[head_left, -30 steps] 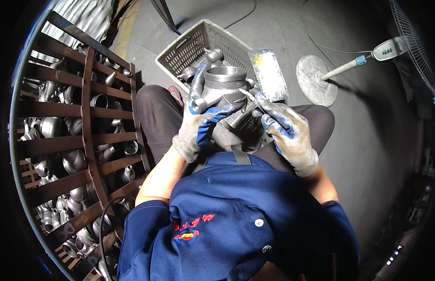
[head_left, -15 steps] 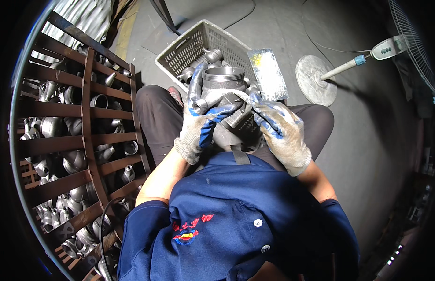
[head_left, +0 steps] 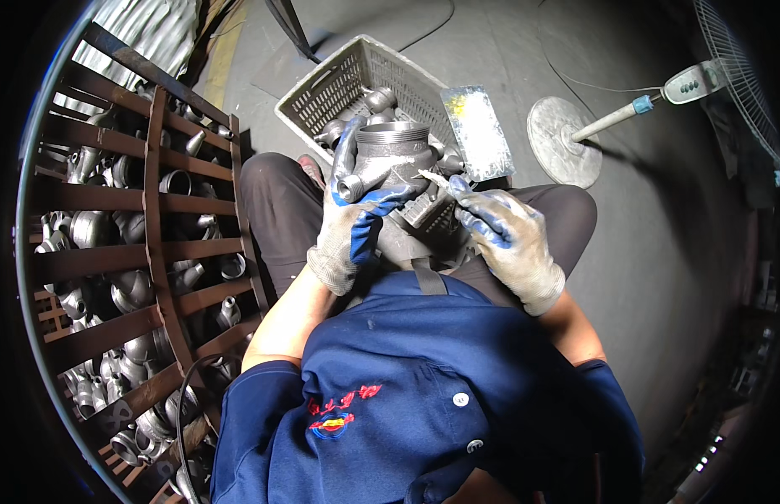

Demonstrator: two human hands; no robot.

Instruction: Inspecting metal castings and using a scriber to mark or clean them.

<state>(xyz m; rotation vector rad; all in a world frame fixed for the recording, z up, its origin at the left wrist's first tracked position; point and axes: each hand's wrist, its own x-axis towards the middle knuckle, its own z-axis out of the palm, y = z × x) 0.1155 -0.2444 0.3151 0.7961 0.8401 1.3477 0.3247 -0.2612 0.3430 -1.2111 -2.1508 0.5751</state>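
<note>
My left hand (head_left: 346, 217), in a grey-and-blue coated glove, is closed around a grey metal casting (head_left: 396, 157). The casting has a wide threaded mouth facing up and a short side spout pointing toward me. My right hand (head_left: 506, 231), gloved the same way, pinches a thin whitish strip-like piece (head_left: 438, 180) between thumb and fingers. The strip's free tip points left, close to the casting's right side; whether it touches, I cannot tell. Its exact kind does not show, and part of it is hidden in the glove.
Beyond my knees sits a plastic crate (head_left: 323, 91) with several castings in it. A worn flat panel (head_left: 482, 139) leans at its right. At far right is a standing fan (head_left: 566, 143). A rusty metal cage (head_left: 155, 210) full of castings lines my left.
The whitish strip, which lay across the casting toward its spout, has drawn back to the right with my right hand. My left hand and the casting shifted slightly left.
</note>
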